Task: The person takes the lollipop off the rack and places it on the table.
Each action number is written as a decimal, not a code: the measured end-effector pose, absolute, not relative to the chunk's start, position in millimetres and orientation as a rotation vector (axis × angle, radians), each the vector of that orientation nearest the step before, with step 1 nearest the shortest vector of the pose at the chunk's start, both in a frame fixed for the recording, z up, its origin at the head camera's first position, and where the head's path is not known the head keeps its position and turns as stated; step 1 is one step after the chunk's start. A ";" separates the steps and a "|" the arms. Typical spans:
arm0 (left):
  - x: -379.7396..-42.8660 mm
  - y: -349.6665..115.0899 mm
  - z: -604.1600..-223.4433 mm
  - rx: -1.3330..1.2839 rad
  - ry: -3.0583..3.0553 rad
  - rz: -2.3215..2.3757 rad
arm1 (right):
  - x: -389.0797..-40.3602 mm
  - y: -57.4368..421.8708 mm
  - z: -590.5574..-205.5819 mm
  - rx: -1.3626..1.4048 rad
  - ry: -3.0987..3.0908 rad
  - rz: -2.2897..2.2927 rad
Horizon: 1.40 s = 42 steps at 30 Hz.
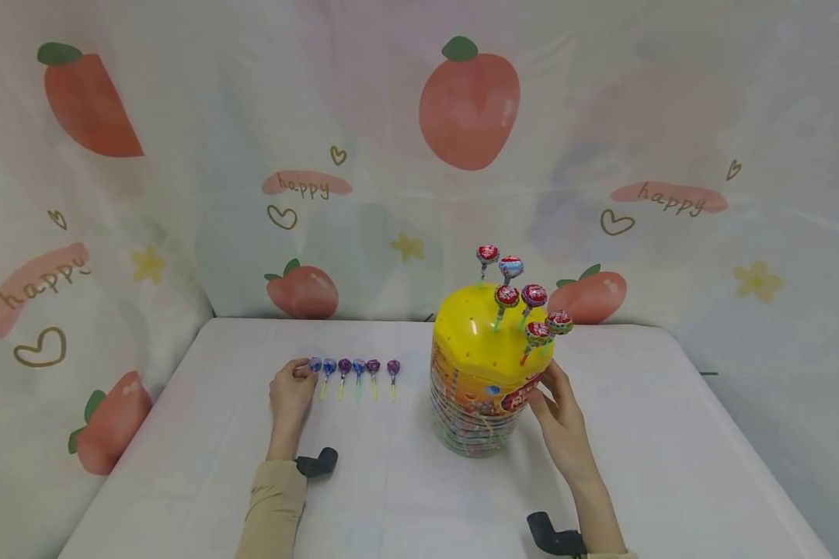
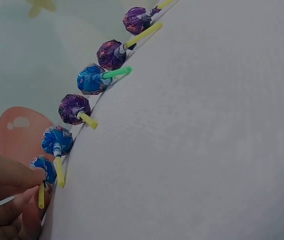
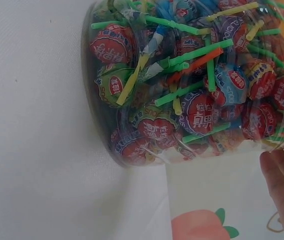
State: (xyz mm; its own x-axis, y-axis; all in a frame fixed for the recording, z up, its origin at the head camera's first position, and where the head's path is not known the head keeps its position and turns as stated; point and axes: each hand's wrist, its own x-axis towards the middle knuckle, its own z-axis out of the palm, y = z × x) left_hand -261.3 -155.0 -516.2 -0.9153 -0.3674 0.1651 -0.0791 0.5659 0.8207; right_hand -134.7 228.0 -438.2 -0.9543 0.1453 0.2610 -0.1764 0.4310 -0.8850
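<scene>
Passable gap — lollipop row (image 1: 359,368) left, jar (image 1: 477,431) right

"happy" stands three times on the printed backdrop (image 1: 384,93); "真果" on a lollipop wrapper (image 3: 200,114) inside the plastic jar (image 1: 457,388).

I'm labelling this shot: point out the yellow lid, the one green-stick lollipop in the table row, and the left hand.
Yellow lid (image 1: 470,332): head view, bare top surface.
Green-stick lollipop (image 2: 92,79): left wrist view, blue-wrapped head.
Left hand (image 1: 291,394): head view, back of the hand.
</scene>
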 end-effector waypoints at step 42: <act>-221.8 -104.8 -451.6 0.114 -2.301 -1.461 | -135.3 227.2 -436.8 0.040 -2.380 1.538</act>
State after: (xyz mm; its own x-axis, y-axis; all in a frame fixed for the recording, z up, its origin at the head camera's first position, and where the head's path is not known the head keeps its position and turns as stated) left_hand -221.8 -104.8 -451.6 -0.9124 -0.2829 0.2960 0.1477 0.4469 0.8823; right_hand -135.3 227.2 -436.8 -0.9526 0.1414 0.2693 -0.1875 0.4242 -0.8859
